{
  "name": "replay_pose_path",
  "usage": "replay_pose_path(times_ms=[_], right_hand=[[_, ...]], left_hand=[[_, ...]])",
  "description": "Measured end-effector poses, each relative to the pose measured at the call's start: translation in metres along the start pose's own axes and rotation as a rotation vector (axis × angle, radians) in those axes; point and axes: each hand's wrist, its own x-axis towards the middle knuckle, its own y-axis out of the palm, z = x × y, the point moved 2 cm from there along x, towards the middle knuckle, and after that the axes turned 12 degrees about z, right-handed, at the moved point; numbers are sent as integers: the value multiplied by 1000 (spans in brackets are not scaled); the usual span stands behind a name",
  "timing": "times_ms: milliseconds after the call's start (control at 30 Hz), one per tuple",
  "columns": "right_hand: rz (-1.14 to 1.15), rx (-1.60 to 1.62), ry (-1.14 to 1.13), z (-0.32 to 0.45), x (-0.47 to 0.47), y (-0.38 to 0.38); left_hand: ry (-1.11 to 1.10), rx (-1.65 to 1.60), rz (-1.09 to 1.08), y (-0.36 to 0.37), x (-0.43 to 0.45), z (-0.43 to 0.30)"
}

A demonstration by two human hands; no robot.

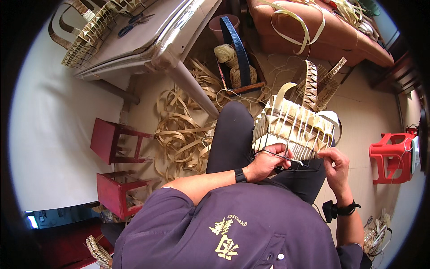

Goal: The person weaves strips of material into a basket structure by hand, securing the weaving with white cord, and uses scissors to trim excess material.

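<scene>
A partly woven basket (292, 126) of pale strips, with a brown zigzag-wrapped handle (310, 84), rests tilted on my lap. Dark thin rods or cords stick out along its near edge. My left hand (268, 159) grips these dark strands at the basket's near side, close to a short white cord end (297, 162). At the basket's near right corner is my right hand (336, 164), its thumb and forefinger nearly together; whether a strand lies between them is too small to tell. Pale flat strips curl out from the basket's top and right side.
Loose tan strips (183, 134) lie heaped on the floor left of my knees. Beyond them stands a box with twine balls (240, 74) and a blue handle. Scissors (129, 28) lie on the table (134, 43). Red stools (105, 141) stand left, a red plastic stool (391, 158) right.
</scene>
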Motion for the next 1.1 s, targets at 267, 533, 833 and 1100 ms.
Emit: replay_pose_path(times_ms=[267,533,833,1100], right_hand=[[-80,187,34,-23,-11,25],[-78,336,46,-27,3,39],[-32,521,94,-38,3,40],[-227,457,204,-70,14,-10]], left_hand=[[76,219,120,-23,-23,-18],[105,445,104,-41,-27,-18],[120,440,-1,-32,-29,-30],[214,249,-117,-60,-43,-57]])
